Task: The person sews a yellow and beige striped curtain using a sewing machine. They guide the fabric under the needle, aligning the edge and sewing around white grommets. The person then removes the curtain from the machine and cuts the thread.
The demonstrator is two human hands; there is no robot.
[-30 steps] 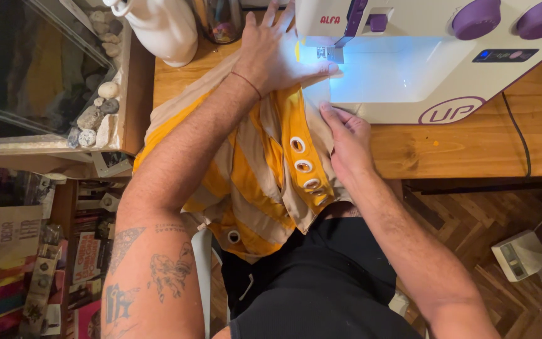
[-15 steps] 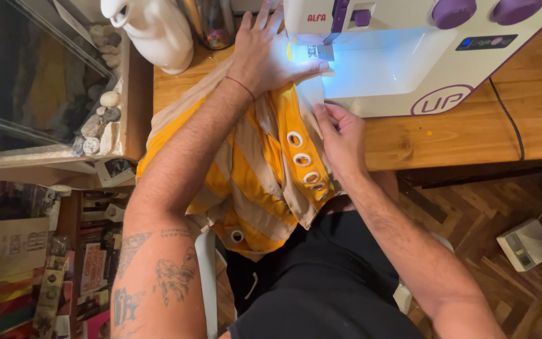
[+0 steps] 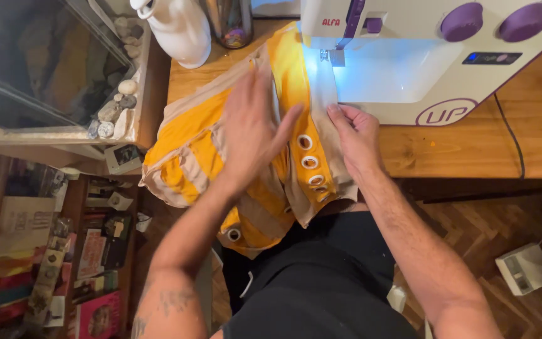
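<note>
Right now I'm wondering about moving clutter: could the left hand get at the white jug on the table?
Probably yes. The left hand lies flat on the yellow fabric, and the white jug stands just beyond it on the wooden table, with nothing between.
</note>
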